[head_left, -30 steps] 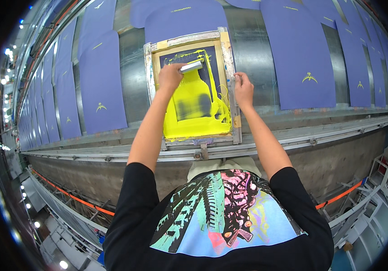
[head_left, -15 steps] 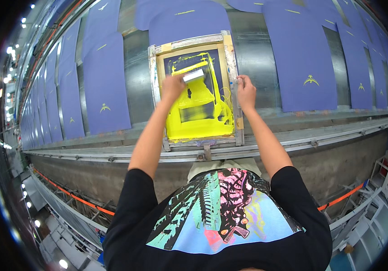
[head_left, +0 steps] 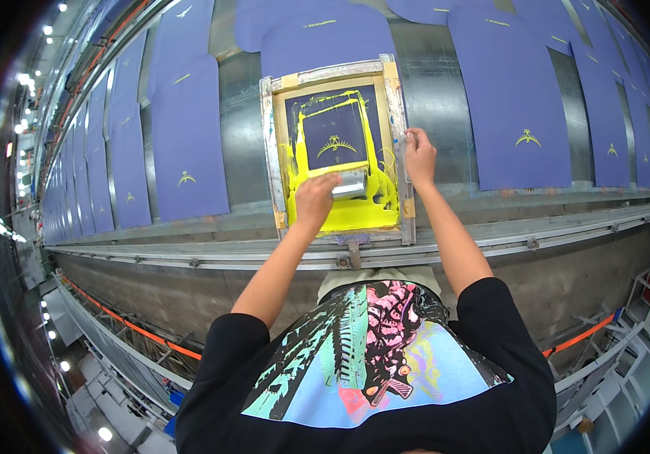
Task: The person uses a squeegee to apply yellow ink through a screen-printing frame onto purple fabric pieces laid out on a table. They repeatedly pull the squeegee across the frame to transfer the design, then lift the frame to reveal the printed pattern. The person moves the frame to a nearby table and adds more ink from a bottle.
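A metal-framed printing screen (head_left: 268, 136) smeared with yellow ink lies on a purple shirt piece (head_left: 317, 30) on the long table. My left hand (head_left: 316, 198) grips a squeegee (head_left: 349, 181) low in the screen, near the yellow ink pooled at its near edge. My right hand (head_left: 418, 153) holds the screen's right frame rail. A small yellow motif shows through the mesh in the middle of the screen.
Rows of purple shirt pieces (head_left: 189, 129) with small yellow prints cover the long metal table (head_left: 446, 98) to the left and right. A metal rail (head_left: 552, 234) runs along the table's near edge. An orange strap (head_left: 121, 321) and floor frames lie below.
My left hand has drawn the squeegee from the far end of the screen down to its near end, uncovering the mesh. My right hand stayed on the frame's right rail.
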### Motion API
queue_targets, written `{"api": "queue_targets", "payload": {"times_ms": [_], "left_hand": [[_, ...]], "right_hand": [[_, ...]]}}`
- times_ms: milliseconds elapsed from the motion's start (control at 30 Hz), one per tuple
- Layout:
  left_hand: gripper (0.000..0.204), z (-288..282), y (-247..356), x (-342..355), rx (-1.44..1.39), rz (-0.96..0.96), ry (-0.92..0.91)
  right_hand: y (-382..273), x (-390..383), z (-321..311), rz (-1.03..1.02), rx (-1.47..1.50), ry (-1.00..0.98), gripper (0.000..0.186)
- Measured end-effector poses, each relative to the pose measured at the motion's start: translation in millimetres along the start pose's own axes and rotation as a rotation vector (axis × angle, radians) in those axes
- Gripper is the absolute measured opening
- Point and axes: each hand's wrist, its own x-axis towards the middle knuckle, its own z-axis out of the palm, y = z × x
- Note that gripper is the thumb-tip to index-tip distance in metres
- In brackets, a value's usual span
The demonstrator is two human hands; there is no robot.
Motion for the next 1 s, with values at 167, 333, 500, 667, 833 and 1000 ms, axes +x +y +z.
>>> {"api": "queue_targets", "payload": {"times_ms": [167,333,500,667,833,1000], "left_hand": [[0.034,-18,-30,55,0.006,-0.219,-0.123],[0.036,-34,-108,203,0.112,-0.250,-0.234],[0.038,-11,-97,195,0.234,-0.287,-0.269],[0.039,8,-41,102,0.075,-0.266,-0.222],[0.037,14,18,-5,-0.073,-0.051,-0.131],[0.048,28,24,-52,-0.199,-0.050,-0.227]], "right_hand": [[-29,3,-6,0.030,-0.017,-0.040,0.018],[-35,8,10,0.004,0.015,-0.047,0.017],[-24,20,24,0.013,0.049,-0.056,0.018],[-18,28,13,0.033,-0.018,-0.047,0.019],[22,19,-4,-0.004,-0.071,-0.041,0.019],[37,17,-2,-0.033,-0.116,0.012,0.018]]}}
